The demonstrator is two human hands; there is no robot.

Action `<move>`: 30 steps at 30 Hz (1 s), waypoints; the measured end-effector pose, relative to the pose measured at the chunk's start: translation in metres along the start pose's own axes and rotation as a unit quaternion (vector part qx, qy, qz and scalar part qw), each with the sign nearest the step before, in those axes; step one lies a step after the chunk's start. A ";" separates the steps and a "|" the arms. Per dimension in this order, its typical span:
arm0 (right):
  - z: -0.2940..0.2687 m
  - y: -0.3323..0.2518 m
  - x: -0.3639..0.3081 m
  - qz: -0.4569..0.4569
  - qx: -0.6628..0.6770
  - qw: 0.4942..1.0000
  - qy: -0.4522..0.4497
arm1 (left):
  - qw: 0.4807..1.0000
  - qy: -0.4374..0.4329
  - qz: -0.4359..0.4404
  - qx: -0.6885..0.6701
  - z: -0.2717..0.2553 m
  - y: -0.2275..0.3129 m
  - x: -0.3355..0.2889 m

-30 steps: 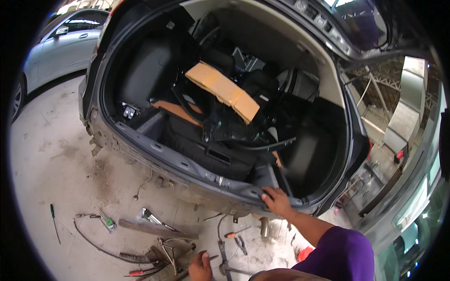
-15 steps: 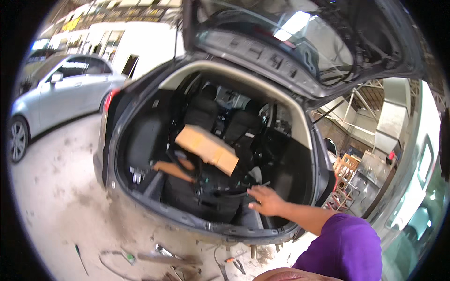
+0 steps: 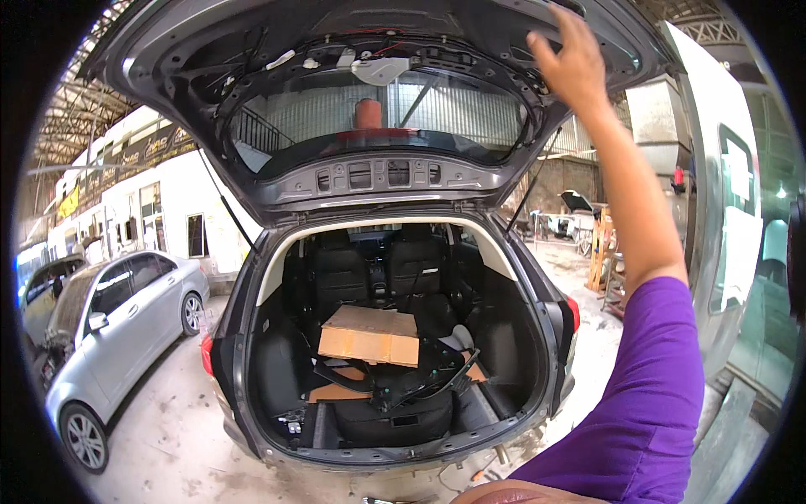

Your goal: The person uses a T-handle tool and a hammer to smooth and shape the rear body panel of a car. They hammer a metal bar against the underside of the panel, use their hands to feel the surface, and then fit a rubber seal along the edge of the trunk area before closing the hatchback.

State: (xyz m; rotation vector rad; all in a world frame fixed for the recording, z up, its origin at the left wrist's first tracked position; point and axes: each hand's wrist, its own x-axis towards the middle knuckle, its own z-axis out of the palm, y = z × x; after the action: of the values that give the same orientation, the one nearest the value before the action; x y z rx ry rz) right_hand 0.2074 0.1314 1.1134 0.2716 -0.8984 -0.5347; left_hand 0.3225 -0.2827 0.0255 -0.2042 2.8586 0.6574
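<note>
I am reaching my right hand up, fingers spread flat against the raised grey metal tailgate overhead, apparently about to pull it down, which needs a firm edge grip.

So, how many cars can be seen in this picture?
3. The grey car with the raised tailgate is in the middle, a silver sedan stands at its left, and a dark car is partly hidden behind the sedan. Others may be hidden.
</note>
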 end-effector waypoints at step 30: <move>-0.166 -0.030 -0.050 0.100 -0.012 0.947 -0.304 | 0.600 0.649 0.361 -0.296 -0.661 0.318 -0.132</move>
State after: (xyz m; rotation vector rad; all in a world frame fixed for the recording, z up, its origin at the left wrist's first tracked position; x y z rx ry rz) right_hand 0.3049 0.1345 0.9670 -0.0188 -1.4995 -0.4433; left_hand 0.2857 -0.2812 0.7698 0.8259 3.7474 2.5483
